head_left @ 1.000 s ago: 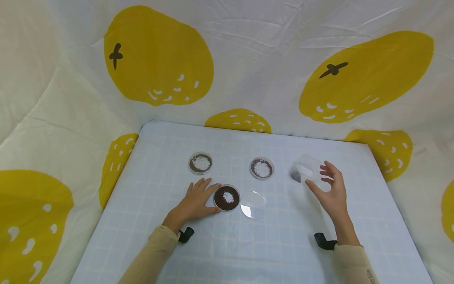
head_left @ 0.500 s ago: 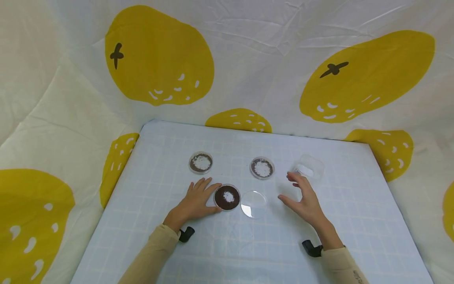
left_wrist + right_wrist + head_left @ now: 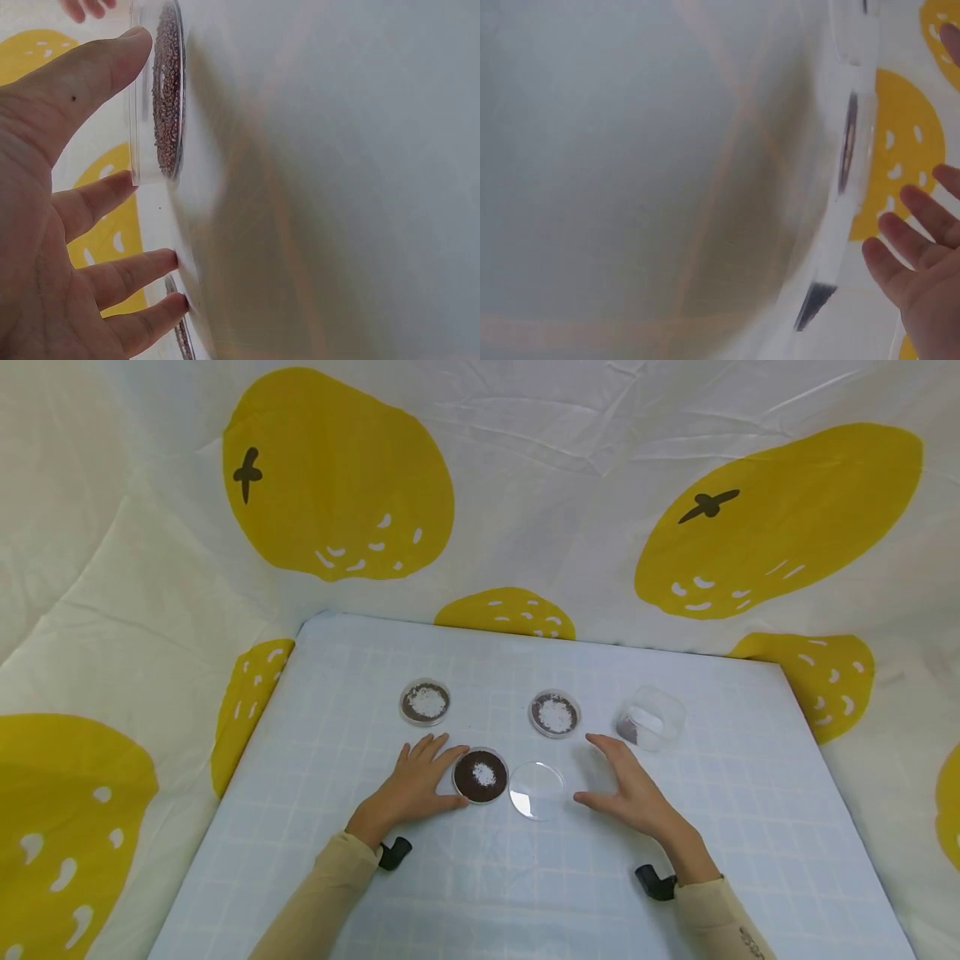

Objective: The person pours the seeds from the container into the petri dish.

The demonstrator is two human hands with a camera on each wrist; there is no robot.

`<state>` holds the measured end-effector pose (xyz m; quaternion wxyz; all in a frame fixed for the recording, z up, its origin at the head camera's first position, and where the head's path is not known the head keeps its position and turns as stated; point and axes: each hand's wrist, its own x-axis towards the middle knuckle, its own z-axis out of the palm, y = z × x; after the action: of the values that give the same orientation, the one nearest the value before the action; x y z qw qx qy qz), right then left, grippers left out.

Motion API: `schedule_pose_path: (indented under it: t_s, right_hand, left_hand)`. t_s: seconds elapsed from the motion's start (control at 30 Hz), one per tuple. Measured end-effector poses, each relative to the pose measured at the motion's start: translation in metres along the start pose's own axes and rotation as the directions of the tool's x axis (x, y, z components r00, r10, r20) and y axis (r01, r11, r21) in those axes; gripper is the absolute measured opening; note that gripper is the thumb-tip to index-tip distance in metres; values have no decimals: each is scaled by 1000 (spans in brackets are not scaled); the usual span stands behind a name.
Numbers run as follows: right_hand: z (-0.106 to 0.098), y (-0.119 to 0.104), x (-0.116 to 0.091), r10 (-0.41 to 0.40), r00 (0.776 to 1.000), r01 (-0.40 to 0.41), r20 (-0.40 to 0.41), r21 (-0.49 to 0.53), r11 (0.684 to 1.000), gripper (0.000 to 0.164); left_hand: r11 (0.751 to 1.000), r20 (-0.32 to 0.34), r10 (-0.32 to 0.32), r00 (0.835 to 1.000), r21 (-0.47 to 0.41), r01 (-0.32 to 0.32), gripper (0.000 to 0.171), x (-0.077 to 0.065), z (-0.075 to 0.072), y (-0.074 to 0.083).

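Note:
A petri dish (image 3: pixel 480 776) of dark brown grains with a small white patch on top stands near the middle of the table. My left hand (image 3: pixel 412 789) holds it from the left, thumb and index finger against opposite sides of its rim; the left wrist view shows the thumb (image 3: pixel 112 64) at the dish wall. A clear round lid (image 3: pixel 537 792) lies just right of this dish. Beside the lid, my right hand (image 3: pixel 633 797) hovers with its thumb and fingers spread apart and nothing between them. The right wrist view shows its fingers (image 3: pixel 919 247) relaxed.
Two more petri dishes, one back left (image 3: pixel 424 702) and one back centre (image 3: pixel 554 713), hold dark grains under wide white patches. A clear square tub (image 3: pixel 663 727) with white and dark material stands at the right. A fruit-print cloth (image 3: pixel 540 485) hangs behind the table.
My right hand has moved from the clear tub leftward and toward me, to beside the lid. My left hand and the dish have stayed in place.

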<state>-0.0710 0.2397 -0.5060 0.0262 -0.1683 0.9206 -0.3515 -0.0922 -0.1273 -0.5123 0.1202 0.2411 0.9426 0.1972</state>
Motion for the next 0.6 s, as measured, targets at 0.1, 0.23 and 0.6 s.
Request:
schedule_pose_path:
  t_s: [0.1, 0.23, 0.6]
  right_hand:
    - [3, 2, 0, -13, 999, 14, 41, -22, 1000, 93]
    - [9, 4, 0, -52, 996, 56, 74, -61, 997, 95]
    - [25, 0, 1, -78, 987, 103, 139, -180, 978, 97]
  left_hand:
    - [1000, 7, -8, 1000, 2, 8, 82, 0, 0, 0]
    - [1000, 9, -10, 1000, 11, 10, 82, 1, 2, -1]
    - [1000, 12, -13, 1000, 20, 13, 82, 2, 3, -1]
